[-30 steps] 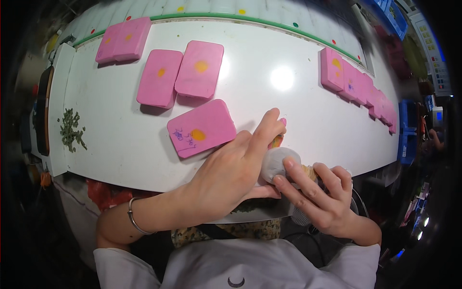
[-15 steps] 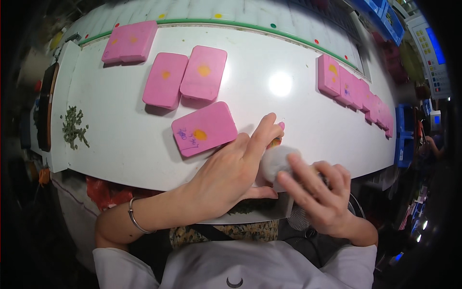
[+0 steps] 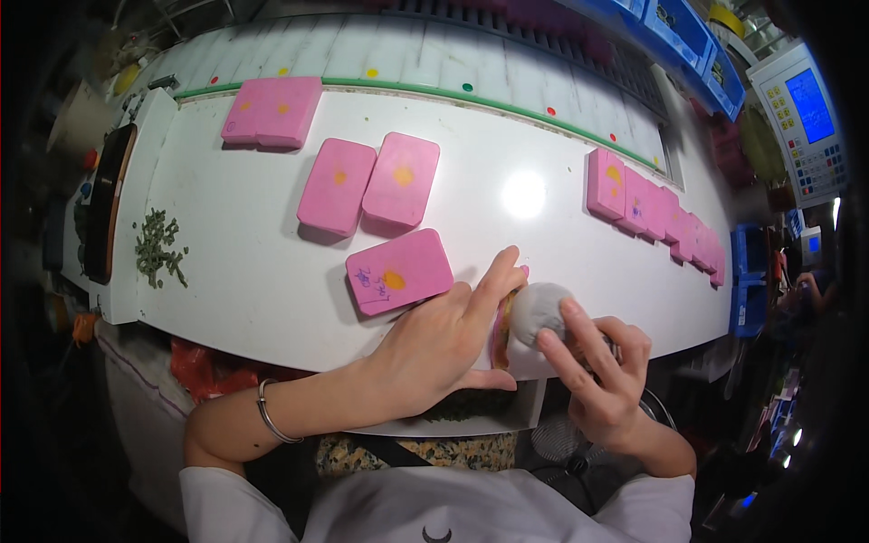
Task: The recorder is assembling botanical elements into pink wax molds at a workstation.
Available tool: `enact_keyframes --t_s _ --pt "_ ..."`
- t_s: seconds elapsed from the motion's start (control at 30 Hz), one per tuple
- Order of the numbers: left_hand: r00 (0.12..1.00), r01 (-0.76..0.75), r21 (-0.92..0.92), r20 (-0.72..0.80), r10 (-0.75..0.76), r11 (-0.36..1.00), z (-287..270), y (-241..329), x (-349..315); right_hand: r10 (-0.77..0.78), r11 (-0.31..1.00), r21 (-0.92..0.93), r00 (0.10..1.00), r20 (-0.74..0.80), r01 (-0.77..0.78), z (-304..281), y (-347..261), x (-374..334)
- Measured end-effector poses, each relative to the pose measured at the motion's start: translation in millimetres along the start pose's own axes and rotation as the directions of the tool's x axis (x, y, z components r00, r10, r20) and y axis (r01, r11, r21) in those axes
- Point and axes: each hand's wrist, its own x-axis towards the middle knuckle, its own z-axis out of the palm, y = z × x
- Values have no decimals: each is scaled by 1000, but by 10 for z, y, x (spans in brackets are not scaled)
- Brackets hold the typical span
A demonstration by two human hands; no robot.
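My left hand (image 3: 444,348) steadies a pink flat box (image 3: 500,330) that stands on its edge at the near rim of the white table (image 3: 253,290); the forefinger lies along its top. My right hand (image 3: 602,380) presses a pale grey wad of cloth (image 3: 536,308) against that box from the right. Most of the held box is hidden by both hands. Another pink box (image 3: 398,271) with an orange spot and pen marks lies flat just left of my left hand.
Two pink boxes (image 3: 367,181) lie side by side mid-table, another (image 3: 272,110) at the far left, and a row of several (image 3: 652,213) stands at the right. Green scraps (image 3: 158,249) and a dark tray (image 3: 101,199) sit at the left end. Blue bins (image 3: 688,36) and a control panel (image 3: 810,118) are at the back right.
My right hand has shifted its fingers over the grey cloth, now pressing it from above and the right. My left hand keeps its hold on the upright box.
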Motion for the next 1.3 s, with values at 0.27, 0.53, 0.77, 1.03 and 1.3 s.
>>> enact_keyframes --t_s 0.27,0.53,0.77,1.03,1.3 --pt "1000 -14 40 5 14 999 -24 -12 64 -109 994 -8 980 164 112 -32 12 85" --pt "999 10 67 33 -12 998 -22 38 120 31 983 167 957 288 -82 -139 38 150" --pt "986 126 155 90 -141 980 -43 80 139 163 934 300 978 128 -195 -227 135 219" --pt "999 -2 124 -39 7 992 -3 50 175 3 977 203 966 260 -58 -98 72 155" --pt "999 -5 164 -48 13 987 1 7 153 206 300 655 717 666 -694 -229 379 174"
